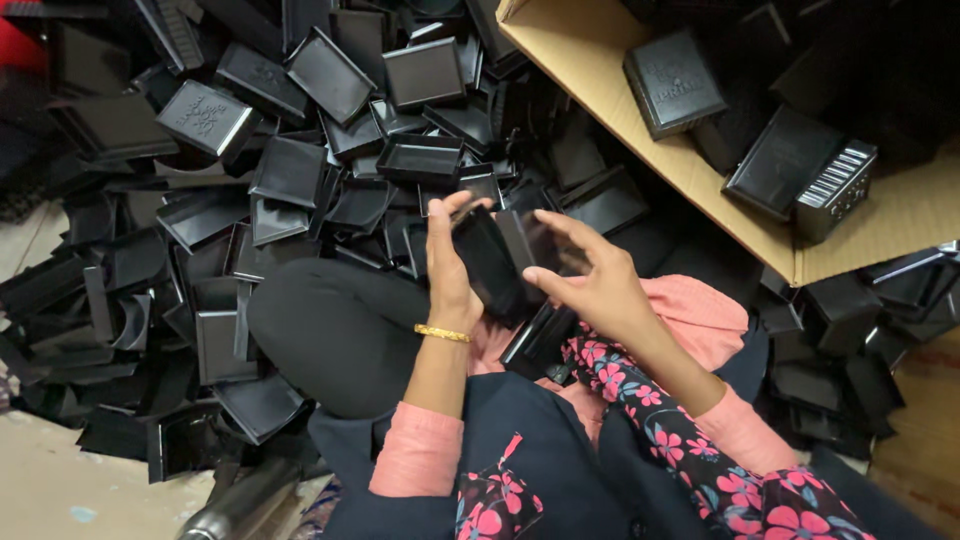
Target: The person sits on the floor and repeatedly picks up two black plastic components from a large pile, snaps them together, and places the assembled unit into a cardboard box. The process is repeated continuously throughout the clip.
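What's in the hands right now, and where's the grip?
Left hand holds a glossy black rectangular plastic part, grip along its left edge. Right hand meets its right side at the fingertips; a second black piece there can't be separated.

I sit on the bare floor (60, 490) of what looks like a small workshop or packing room: a heap of identical black plastic box parts (250, 170) spreads around my knees, and more finished boxes fill a cardboard carton (690, 170).

Glossy black plastic trays (300, 170) lie heaped; the box (700, 170) is matt brown cardboard; the bangle (442, 333) shiny metal.
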